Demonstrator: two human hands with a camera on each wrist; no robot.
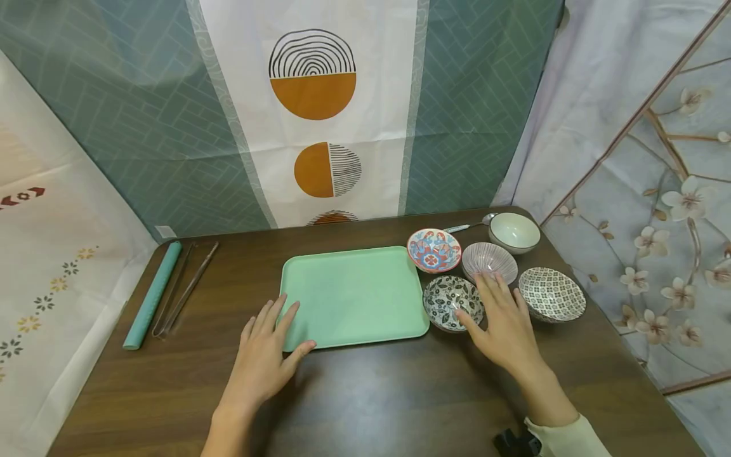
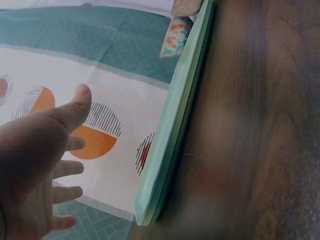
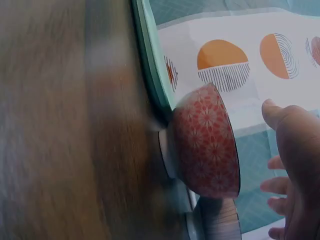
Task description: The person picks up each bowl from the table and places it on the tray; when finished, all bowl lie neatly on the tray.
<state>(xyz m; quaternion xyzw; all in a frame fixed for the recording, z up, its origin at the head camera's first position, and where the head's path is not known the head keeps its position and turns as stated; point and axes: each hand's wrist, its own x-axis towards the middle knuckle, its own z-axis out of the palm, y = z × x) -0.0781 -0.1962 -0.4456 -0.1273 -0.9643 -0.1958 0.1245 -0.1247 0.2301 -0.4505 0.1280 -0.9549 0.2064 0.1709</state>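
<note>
My left hand point(image 1: 264, 352) is spread beside the near left corner of a mint-green tray point(image 1: 354, 298), fingers straight and overlapping its edge in the head view. In the left wrist view the tray's rim point(image 2: 172, 120) looks layered. My right hand point(image 1: 505, 324), also with fingers extended, hovers over the bowls on the right. Its thumb overlaps a dark floral bowl point(image 1: 448, 298), and its fingertips overlap a pink-grey striped bowl point(image 1: 488, 259). From the right wrist, the nearest bowl point(image 3: 207, 145) shows a red flower-patterned outside, apart from that hand point(image 3: 300, 160).
A red-and-blue bowl point(image 1: 434, 250), a pale green bowl point(image 1: 514, 232) and a checkered bowl point(image 1: 551, 294) stand around them. A spoon point(image 1: 465, 226) lies behind. On the left lie a teal cylinder point(image 1: 153, 295) and metal tongs point(image 1: 188, 289). Fabric hangs behind the wooden table point(image 1: 365, 400).
</note>
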